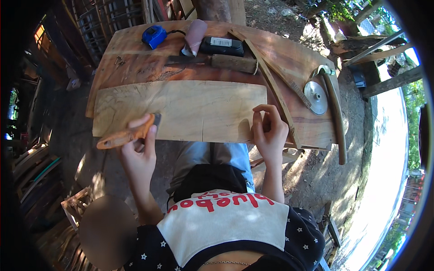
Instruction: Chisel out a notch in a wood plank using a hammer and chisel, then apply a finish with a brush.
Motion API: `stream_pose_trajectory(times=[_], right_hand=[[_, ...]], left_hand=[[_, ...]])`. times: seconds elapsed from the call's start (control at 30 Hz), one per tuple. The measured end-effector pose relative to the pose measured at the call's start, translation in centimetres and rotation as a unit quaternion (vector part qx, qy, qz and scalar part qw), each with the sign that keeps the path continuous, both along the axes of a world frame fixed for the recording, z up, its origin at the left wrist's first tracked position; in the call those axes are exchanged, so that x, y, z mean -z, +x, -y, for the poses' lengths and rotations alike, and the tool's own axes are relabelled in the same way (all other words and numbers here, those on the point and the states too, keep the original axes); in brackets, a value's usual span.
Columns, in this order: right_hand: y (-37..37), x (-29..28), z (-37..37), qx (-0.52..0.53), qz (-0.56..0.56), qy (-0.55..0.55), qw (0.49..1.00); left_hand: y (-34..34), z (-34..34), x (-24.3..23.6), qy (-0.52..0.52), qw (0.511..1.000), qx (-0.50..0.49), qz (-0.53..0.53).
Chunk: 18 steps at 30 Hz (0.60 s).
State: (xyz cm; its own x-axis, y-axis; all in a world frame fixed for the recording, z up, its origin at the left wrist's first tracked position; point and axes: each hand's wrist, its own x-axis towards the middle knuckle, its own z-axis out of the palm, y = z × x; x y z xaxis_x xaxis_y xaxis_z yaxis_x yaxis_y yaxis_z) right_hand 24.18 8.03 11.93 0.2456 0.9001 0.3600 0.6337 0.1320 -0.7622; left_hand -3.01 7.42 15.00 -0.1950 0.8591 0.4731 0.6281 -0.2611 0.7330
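Note:
In my left hand [139,147] is a small flat paintbrush [122,137] with an orange handle, pinched near its dark end. That dark end is just over the left part of a pale wooden board [181,108]. The board lies across the near side of a reddish wooden table [144,67], its near edge toward my lap. My right hand [271,128] is at the board's right end, fingers curled and thumb and forefinger tips close together. Anything between those fingertips is too small or hidden to make out.
Toward the table's back sit a blue tape measure [154,36], a pinkish roll [195,37], a black case [222,46] and a wooden-handled tool [234,63]. Wooden strips [271,83], a metal disc [315,98] and a long-handled tool [335,113] lie on the right.

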Motion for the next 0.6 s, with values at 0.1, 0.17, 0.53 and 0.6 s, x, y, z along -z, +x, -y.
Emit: stream_pose_trajectory(times=[0.1, 0.17, 0.53, 0.6], right_hand=[[0.0, 0.0, 0.1, 0.002, -0.001, 0.003, 1.000], [0.0, -0.4, 0.1, 0.008, -0.005, 0.002, 1.000], [0.1, -0.1, -0.1, 0.002, 0.014, 0.002, 1.000], [0.2, -0.4, 0.1, 0.005, 0.009, -0.003, 1.000]], left_hand=[[-2.3, -0.5, 0.4, -0.042, 0.996, 0.029, 0.070], [-7.5, -2.1, 1.1, -0.001, 0.997, -0.073, 0.012], [-4.8, -0.4, 0.9, -0.056, 0.994, 0.033, 0.086], [-6.8, -1.0, 1.6, -0.049, 0.992, 0.018, 0.115]])
